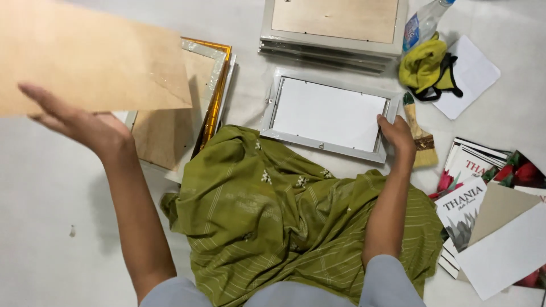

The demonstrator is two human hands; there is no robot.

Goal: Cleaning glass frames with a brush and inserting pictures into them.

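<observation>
Left hand: raised at the left, fingers stretched out flat, holding up a thin brown backing board; thumb hidden behind the board, so the exact grip could not be told.
Backing board: lifted clear of the floor, tilted, covering the upper left corner of the view.
Right hand: rested on the right edge of a silver picture frame, fingers curled over its rim.
Silver picture frame: lay face down on the floor just beyond the knees, white sheet showing inside it.
Lap: covered by green patterned cloth, its edge touching the frame's near side.
Under the raised board: a stack of frames with a gold-edged frame on top and another brown board set in it.
Beyond the silver frame: a second stack of silver frames, brown backs up.
Right of the hand: paintbrush with a wooden handle, just beside the frame's corner.
Upper right: yellow cloth on white paper, plastic bottle next to it.
Lower right: loose pile of printed pictures and cards, possibly flower prints.
Floor: pale, smooth.
</observation>
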